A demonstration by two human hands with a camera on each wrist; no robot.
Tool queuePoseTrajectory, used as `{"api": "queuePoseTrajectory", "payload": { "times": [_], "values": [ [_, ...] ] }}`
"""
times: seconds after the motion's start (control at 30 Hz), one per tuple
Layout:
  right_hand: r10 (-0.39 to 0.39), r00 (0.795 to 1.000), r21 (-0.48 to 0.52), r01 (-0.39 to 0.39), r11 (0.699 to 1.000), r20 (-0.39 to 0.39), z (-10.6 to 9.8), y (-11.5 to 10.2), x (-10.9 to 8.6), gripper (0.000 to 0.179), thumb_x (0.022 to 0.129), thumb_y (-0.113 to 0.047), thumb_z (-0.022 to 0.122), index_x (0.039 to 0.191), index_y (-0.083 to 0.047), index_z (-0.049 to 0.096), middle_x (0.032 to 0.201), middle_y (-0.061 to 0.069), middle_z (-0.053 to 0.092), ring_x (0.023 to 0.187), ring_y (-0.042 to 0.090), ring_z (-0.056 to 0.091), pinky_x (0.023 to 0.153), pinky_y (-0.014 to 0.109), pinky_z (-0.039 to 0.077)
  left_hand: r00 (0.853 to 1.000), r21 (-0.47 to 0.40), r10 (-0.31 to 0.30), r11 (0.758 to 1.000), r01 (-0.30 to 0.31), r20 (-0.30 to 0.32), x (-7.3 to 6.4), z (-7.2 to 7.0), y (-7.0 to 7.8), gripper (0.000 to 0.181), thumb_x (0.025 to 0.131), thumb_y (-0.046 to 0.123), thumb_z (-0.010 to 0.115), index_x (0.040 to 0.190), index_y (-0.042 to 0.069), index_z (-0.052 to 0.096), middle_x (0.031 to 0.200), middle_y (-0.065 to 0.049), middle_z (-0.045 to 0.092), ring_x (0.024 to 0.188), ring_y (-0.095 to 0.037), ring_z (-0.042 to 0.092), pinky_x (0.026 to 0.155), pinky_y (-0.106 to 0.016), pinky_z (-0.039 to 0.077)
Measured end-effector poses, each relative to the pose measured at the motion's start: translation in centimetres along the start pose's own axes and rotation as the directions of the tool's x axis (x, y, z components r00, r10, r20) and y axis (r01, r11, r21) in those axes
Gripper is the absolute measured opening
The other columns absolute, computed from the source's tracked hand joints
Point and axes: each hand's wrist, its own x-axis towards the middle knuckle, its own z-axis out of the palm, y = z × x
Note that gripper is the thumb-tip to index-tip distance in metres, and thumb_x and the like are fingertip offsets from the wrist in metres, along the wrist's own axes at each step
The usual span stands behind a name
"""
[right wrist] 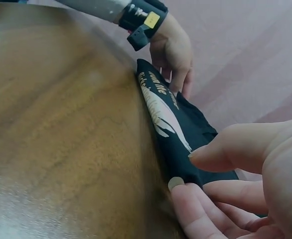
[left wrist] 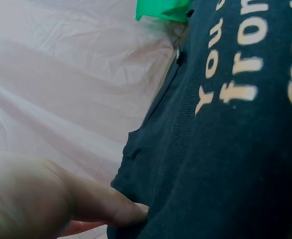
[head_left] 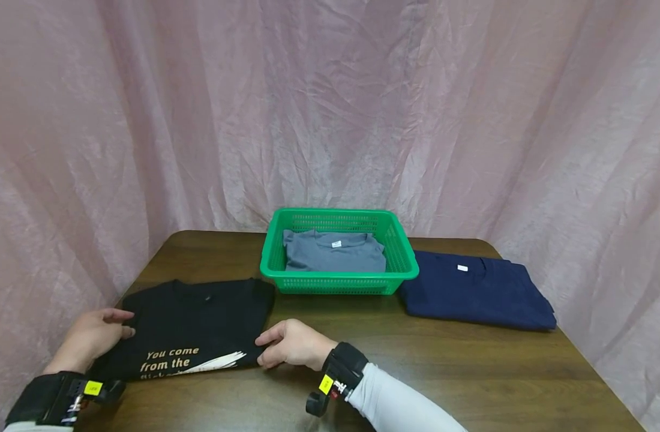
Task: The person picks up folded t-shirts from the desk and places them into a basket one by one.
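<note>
A folded black T-shirt [head_left: 222, 321] with pale lettering and a white brush-stroke print lies flat at the left of the table. My left hand [head_left: 95, 336] is at its left side; in the left wrist view the thumb [left wrist: 121, 209] and a finger pinch the cloth at the edge. At the shirt's right edge is my right hand [head_left: 297, 343]. The right wrist view shows that thumb [right wrist: 220, 149] over the cloth and spread from the fingers [right wrist: 191, 206], whose tips touch the front corner.
A green plastic basket [head_left: 338, 283] stands at the back middle, with a folded grey T-shirt [head_left: 335, 255] inside. Right of it lies a folded navy T-shirt [head_left: 478, 294] near the right edge of the wooden table [head_left: 395, 354]. A pink curtain [head_left: 330, 120] hangs behind.
</note>
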Motion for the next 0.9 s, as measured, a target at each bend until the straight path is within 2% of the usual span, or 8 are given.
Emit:
{"api": "queuePoseTrajectory", "payload": {
  "times": [0.27, 0.4, 0.7, 0.9],
  "values": [
    [0.029, 0.998, -0.001, -0.029, 1.0, 0.056, 0.3, -0.1, -1.0, 0.031, 0.085, 0.004, 0.072, 0.116, 0.004, 0.069, 0.078, 0.007, 0.073, 0.073, 0.016, 0.069, 0.069, 0.029, 0.058, 0.997, 0.037, 0.023, 0.999, -0.026, 0.071, -1.0, -0.5, -0.5, 0.054, 0.087, 0.019, 0.07, 0.13, -0.01, 0.054, 0.127, -0.041, 0.043, 0.108, -0.055, 0.043, 0.082, -0.064, 0.04],
    [0.037, 0.997, -0.004, -0.037, 0.999, 0.069, 0.6, -0.3, -1.4, 0.029, 0.085, 0.004, 0.072, 0.114, 0.004, 0.07, 0.076, 0.006, 0.072, 0.071, 0.015, 0.068, 0.068, 0.029, 0.058, 0.996, 0.03, 0.024, 0.999, -0.027, 0.081, -1.6, -0.6, -0.8, 0.054, 0.086, 0.021, 0.071, 0.129, -0.01, 0.055, 0.126, -0.04, 0.047, 0.105, -0.053, 0.046, 0.08, -0.06, 0.042],
    [0.054, 0.994, -0.027, -0.051, 0.998, 0.095, 1.4, -0.5, -2.6, 0.025, 0.085, 0.006, 0.072, 0.11, 0.004, 0.071, 0.078, 0.004, 0.072, 0.068, 0.017, 0.068, 0.066, 0.031, 0.059, 0.998, -0.002, 0.009, 1.0, -0.009, 0.07, -2.4, -0.3, -1.2, 0.052, 0.084, 0.017, 0.073, 0.127, -0.009, 0.057, 0.117, -0.034, 0.057, 0.097, -0.04, 0.056, 0.068, -0.041, 0.048],
    [0.059, 0.991, -0.009, -0.058, 0.998, 0.118, 1.6, -0.7, -2.9, 0.022, 0.086, 0.005, 0.07, 0.108, 0.006, 0.071, 0.091, 0.0, 0.07, 0.07, 0.019, 0.069, 0.068, 0.032, 0.059, 0.993, 0.017, -0.021, 1.0, 0.019, 0.114, -2.6, -0.6, -1.1, 0.054, 0.085, 0.018, 0.073, 0.128, -0.009, 0.056, 0.116, -0.036, 0.055, 0.096, -0.04, 0.055, 0.07, -0.047, 0.049]
  ]
}}
